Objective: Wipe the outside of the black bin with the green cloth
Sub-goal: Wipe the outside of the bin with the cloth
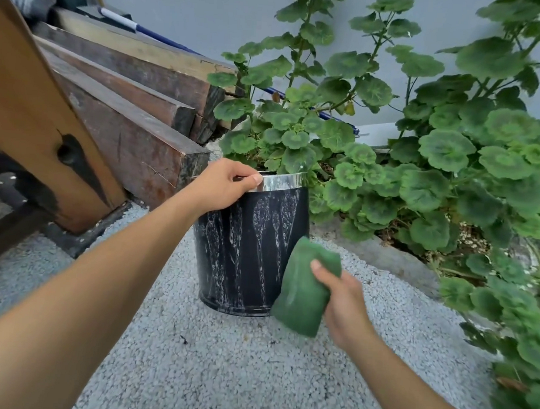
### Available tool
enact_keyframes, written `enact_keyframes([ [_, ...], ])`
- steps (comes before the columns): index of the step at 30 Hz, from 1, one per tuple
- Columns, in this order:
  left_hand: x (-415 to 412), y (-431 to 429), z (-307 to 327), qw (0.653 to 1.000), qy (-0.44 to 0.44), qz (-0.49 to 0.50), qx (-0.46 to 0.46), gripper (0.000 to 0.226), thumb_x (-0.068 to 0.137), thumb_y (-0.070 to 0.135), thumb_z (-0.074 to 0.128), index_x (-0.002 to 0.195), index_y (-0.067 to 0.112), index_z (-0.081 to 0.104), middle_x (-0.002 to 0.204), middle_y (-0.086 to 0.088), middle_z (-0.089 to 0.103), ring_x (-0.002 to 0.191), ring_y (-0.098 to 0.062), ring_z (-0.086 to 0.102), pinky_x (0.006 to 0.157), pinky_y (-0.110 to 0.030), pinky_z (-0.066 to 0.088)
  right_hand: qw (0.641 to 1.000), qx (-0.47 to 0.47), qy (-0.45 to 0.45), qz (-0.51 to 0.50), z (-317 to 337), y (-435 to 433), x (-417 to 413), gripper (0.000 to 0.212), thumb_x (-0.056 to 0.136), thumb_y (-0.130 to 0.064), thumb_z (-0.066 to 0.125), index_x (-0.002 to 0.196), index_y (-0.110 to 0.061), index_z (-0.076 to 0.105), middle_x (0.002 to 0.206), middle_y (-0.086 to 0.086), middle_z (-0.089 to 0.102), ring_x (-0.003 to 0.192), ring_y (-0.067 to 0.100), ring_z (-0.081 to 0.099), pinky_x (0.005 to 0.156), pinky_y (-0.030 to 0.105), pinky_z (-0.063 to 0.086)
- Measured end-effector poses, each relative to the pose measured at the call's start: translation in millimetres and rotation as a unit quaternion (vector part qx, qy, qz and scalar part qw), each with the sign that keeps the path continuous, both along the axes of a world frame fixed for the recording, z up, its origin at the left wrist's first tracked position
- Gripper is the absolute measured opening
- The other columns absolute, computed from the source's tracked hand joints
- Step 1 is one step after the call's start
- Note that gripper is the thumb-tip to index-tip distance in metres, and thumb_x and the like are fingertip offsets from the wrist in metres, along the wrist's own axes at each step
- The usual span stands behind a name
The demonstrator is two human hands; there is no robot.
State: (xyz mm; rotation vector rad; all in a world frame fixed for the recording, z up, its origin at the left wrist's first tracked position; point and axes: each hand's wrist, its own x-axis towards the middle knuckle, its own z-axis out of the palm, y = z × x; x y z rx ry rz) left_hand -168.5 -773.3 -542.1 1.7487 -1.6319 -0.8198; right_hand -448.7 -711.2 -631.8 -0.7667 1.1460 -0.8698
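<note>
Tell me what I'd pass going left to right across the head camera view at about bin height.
Stacked wooden beams → left hand gripping the rim → black bin → green cloth → right hand → leafy plants.

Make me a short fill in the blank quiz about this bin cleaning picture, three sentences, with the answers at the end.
1. The left hand grips the black bin by its shiny ____.
2. The right hand holds a folded cloth whose colour is ____.
3. The bin stands on pale ____, next to a leafy plant.

Missing words: rim; green; gravel
</note>
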Motion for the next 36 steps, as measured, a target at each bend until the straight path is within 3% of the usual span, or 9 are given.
enact_keyframes([
  [3, 0, 4, 2, 1.000, -0.004, -0.009, -0.001, 0.030, 0.104, 0.037, 0.059, 0.100, 0.015, 0.079, 0.117, 0.006, 0.075, 0.113, -0.014, 0.065, 0.102, -0.034, 0.047, 0.995, -0.091, 0.015, -0.037, 42, -41, -10, 0.025, 0.088, -0.023, 0.077, 0.111, -0.016, 0.075, 0.106, 0.000, 0.083, 0.099, 0.020, 0.079, 0.076, 0.036, 0.063],
  [7, -1, 8, 6, 0.999, -0.007, -0.033, 0.001, 0.040, 0.106, 0.034, 0.057, 0.067, 0.036, 0.067, 0.109, -0.007, 0.071, 0.111, -0.020, 0.066, 0.091, -0.027, 0.042, 0.970, -0.213, 0.085, -0.079, 83, -88, 2, 0.007, 0.093, -0.021, 0.076, 0.095, -0.025, 0.080, 0.100, -0.001, 0.083, 0.097, 0.023, 0.078, 0.087, 0.044, 0.063],
  [10, -2, 11, 7, 0.999, -0.012, -0.041, 0.008, 0.038, 0.106, 0.034, 0.057, 0.069, 0.034, 0.064, 0.115, 0.014, 0.069, 0.114, -0.017, 0.065, 0.088, -0.024, 0.040, 0.956, -0.250, 0.150, -0.038, 88, -106, 22, 0.006, 0.093, -0.026, 0.076, 0.098, -0.024, 0.079, 0.099, -0.002, 0.082, 0.095, 0.022, 0.077, 0.090, 0.049, 0.063],
  [15, -1, 10, 2, 1.000, 0.010, -0.017, 0.017, 0.027, 0.105, 0.035, 0.059, 0.111, 0.018, 0.079, 0.124, 0.009, 0.072, 0.118, -0.014, 0.064, 0.108, -0.035, 0.046, 0.949, -0.241, 0.196, 0.047, 61, -91, 49, 0.008, 0.095, -0.027, 0.073, 0.091, -0.022, 0.076, 0.091, -0.003, 0.079, 0.085, 0.020, 0.072, 0.084, 0.051, 0.058],
  [18, 0, 10, 3, 1.000, 0.007, -0.018, 0.018, 0.025, 0.105, 0.037, 0.058, 0.101, 0.022, 0.078, 0.111, 0.010, 0.071, 0.115, -0.018, 0.065, 0.103, -0.034, 0.047, 0.950, -0.236, 0.198, 0.054, 45, -72, 46, 0.008, 0.095, -0.027, 0.074, 0.087, -0.024, 0.076, 0.088, -0.004, 0.078, 0.083, 0.017, 0.070, 0.081, 0.046, 0.058],
  [25, -3, 11, 7, 1.000, 0.018, -0.004, 0.023, 0.029, 0.105, 0.037, 0.058, 0.105, 0.017, 0.079, 0.125, 0.003, 0.074, 0.119, -0.017, 0.065, 0.110, -0.042, 0.047, 0.929, -0.164, 0.268, 0.197, -9, -3, 23, 0.013, 0.095, -0.022, 0.072, 0.105, -0.028, 0.078, 0.101, -0.009, 0.080, 0.096, 0.014, 0.075, 0.084, 0.039, 0.064],
  [27, -3, 11, 8, 0.999, 0.020, -0.002, 0.025, 0.030, 0.104, 0.037, 0.059, 0.105, 0.016, 0.080, 0.127, 0.004, 0.073, 0.119, -0.017, 0.064, 0.109, -0.039, 0.046, 0.914, -0.154, 0.286, 0.244, -24, 15, 17, 0.009, 0.093, -0.019, 0.075, 0.097, -0.026, 0.079, 0.094, -0.004, 0.080, 0.086, 0.016, 0.074, 0.081, 0.041, 0.064],
  [30, -3, 11, 9, 1.000, 0.020, -0.007, 0.023, 0.031, 0.105, 0.038, 0.059, 0.086, 0.021, 0.077, 0.124, -0.004, 0.075, 0.110, -0.016, 0.066, 0.099, -0.033, 0.046, 0.901, -0.151, 0.292, 0.284, -36, 31, 10, 0.012, 0.092, -0.016, 0.076, 0.083, -0.023, 0.077, 0.082, 0.002, 0.077, 0.073, 0.011, 0.065, 0.071, 0.038, 0.055],
  [36, -2, 14, 10, 0.999, 0.025, -0.009, 0.022, 0.030, 0.105, 0.037, 0.058, 0.103, 0.017, 0.080, 0.125, 0.002, 0.074, 0.119, -0.017, 0.065, 0.111, -0.042, 0.046, 0.964, -0.078, 0.158, 0.200, -13, 9, -3, 0.014, 0.091, -0.026, 0.075, 0.101, -0.015, 0.078, 0.100, 0.005, 0.083, 0.095, 0.026, 0.078, 0.077, 0.032, 0.062],
])
